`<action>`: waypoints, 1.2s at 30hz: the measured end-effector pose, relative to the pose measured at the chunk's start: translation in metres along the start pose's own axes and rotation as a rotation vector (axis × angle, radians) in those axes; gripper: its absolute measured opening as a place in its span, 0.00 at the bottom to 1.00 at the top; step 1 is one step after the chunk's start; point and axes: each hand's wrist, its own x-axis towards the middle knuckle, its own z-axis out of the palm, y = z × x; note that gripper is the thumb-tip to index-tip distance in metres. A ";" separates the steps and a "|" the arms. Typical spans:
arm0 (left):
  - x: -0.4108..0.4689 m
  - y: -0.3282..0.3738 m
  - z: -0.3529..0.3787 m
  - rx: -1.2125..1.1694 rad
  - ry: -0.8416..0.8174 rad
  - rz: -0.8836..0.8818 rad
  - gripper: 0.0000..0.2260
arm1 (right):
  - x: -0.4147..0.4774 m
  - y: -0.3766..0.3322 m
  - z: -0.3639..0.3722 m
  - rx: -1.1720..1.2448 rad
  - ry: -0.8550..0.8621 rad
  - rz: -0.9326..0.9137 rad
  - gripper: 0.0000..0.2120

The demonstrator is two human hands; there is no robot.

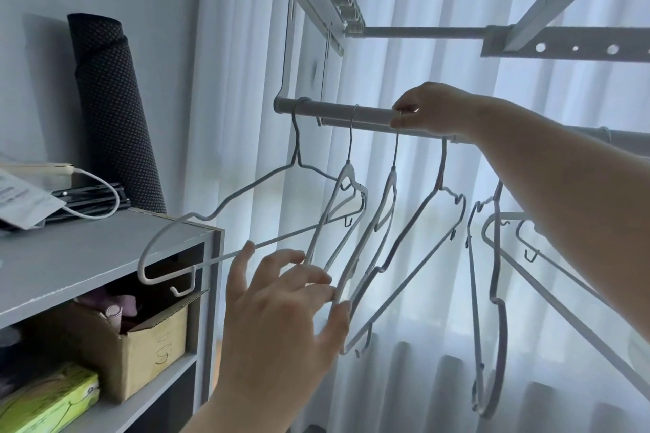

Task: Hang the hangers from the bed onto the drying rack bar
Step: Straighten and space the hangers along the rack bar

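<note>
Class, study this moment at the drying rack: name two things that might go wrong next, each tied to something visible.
The right hand pinches a hanger hook at the bar; released before it seats, that hanger may drop. The left hand touches closely hung, tilted hangers with spread fingers; their small lower hooks might tangle together.

hook (396,151) — under right hand (427,109), bar (337,114) cropped

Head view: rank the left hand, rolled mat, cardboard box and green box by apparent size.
1. left hand: largest, though it is nearest the camera, which inflates it.
2. rolled mat and cardboard box: look alike, not ranked.
3. green box: smallest, partly cut off by the frame edge.
</note>
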 end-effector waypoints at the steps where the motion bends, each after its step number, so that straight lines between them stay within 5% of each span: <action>1: 0.000 0.000 -0.001 -0.001 0.013 0.003 0.14 | 0.000 0.000 0.000 0.002 0.000 0.001 0.18; 17: -0.005 0.022 0.009 0.032 0.119 0.108 0.14 | -0.006 -0.004 0.002 0.022 0.046 0.014 0.19; 36: -0.006 0.008 0.004 0.021 0.135 0.028 0.13 | -0.002 0.007 0.005 0.023 0.014 -0.040 0.17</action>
